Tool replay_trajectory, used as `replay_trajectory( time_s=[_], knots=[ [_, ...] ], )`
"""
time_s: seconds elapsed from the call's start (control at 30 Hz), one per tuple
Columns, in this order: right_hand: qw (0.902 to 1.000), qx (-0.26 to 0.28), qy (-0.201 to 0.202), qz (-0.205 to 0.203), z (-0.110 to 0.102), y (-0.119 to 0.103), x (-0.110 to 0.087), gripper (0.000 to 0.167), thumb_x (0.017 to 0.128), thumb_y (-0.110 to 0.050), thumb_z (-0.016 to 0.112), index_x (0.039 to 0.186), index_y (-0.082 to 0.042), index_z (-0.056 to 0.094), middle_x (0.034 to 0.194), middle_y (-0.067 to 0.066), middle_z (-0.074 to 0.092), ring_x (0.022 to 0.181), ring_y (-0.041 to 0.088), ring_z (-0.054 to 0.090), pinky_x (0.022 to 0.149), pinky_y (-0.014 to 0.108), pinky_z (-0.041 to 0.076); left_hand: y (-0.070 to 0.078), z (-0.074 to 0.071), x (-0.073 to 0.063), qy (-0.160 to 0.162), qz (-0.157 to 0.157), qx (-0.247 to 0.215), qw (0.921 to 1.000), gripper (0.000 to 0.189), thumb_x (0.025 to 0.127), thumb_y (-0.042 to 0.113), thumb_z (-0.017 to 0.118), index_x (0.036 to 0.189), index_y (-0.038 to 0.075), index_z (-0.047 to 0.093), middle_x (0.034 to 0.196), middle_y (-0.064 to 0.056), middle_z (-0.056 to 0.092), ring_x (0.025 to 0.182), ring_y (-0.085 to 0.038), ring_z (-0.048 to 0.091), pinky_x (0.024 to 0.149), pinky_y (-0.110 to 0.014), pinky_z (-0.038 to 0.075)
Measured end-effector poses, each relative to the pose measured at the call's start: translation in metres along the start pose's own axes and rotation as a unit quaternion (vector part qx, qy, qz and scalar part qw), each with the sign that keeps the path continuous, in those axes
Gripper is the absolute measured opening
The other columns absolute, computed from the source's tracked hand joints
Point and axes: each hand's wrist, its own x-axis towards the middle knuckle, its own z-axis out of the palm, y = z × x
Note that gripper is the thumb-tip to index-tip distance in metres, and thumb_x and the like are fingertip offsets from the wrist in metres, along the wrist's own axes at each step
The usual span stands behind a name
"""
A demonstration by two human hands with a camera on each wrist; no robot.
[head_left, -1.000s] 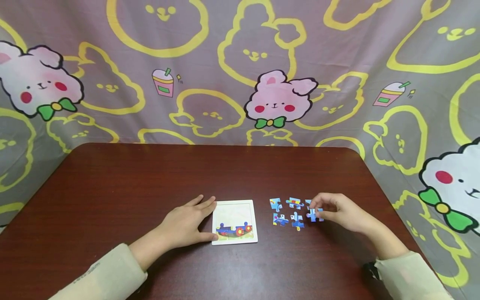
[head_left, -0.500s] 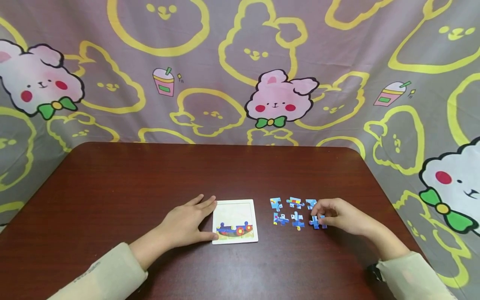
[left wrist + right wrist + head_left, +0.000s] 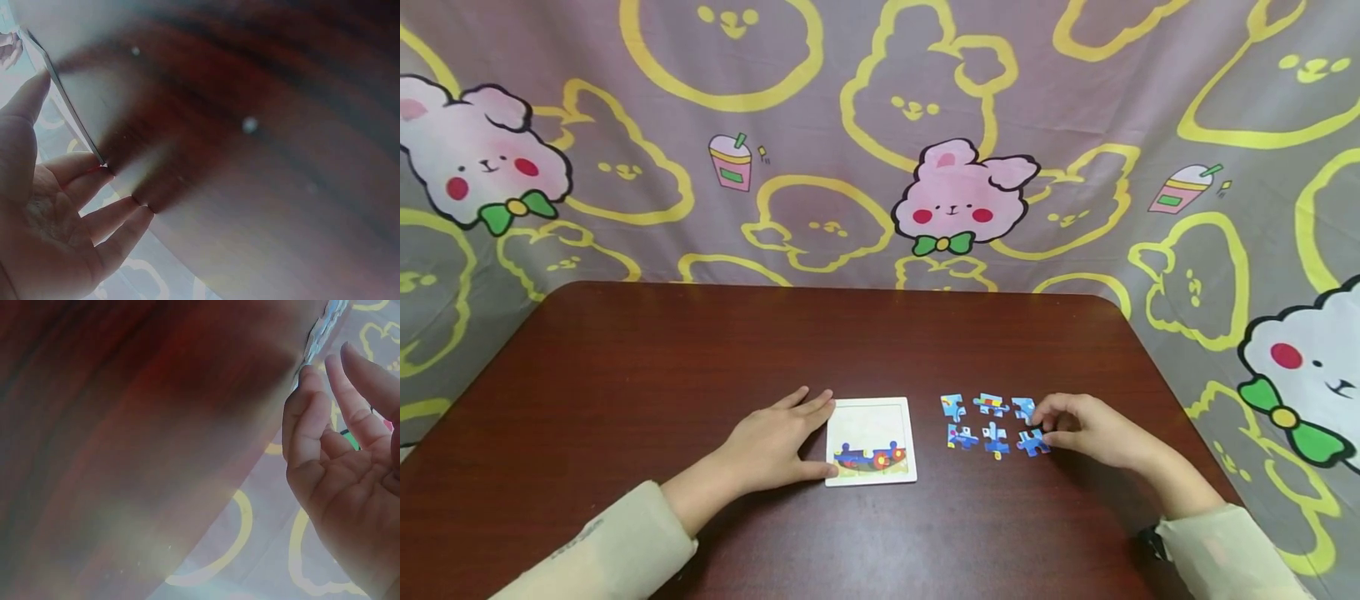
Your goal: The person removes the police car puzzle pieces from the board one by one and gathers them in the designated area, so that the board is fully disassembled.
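From well left of the tray (image 3: 872, 423), round behind it to well right, I see a grey-pink curtain (image 3: 827, 100) with a yellow print. Under the tray spreads the red-brown table (image 3: 700, 350), a pale sheen before it. Against the tray's left edge rests the left hand (image 3: 767, 446), fingers spread, gripping nothing. Right of the tray lie six loose pieces (image 3: 996, 439); beyond them, the right hand (image 3: 1093, 429) is half curled, fingertips apart, nothing visibly gripped.

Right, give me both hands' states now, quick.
Left hand: open, touching the left edge of the puzzle tray.
Right hand: open, gripping nothing visible, beside the lower-right loose puzzle piece; contact can't be told.
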Motion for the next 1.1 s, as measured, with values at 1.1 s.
replay_trajectory(
  time_s=[1.1],
  knots=[
    [0.9879, 0.008, -0.114, -0.104, 0.060, -0.100, 0.113, 0.013, 0.090, -0.008, 0.071, 0.103, -0.011, 0.070, 0.083, -0.006, 0.063, 0.073, 0.004, 0.054, 0.067, 0.022, 0.049, 0.001, 0.000, 0.000, -0.001, -0.007, -0.009, 0.9999, 0.089, 0.079, 0.063, 0.072, 0.148, 0.013, 0.048, 0.156, -0.003, 0.044, 0.145, -0.035, 0.039, 0.096, -0.057, 0.050]
  ],
)
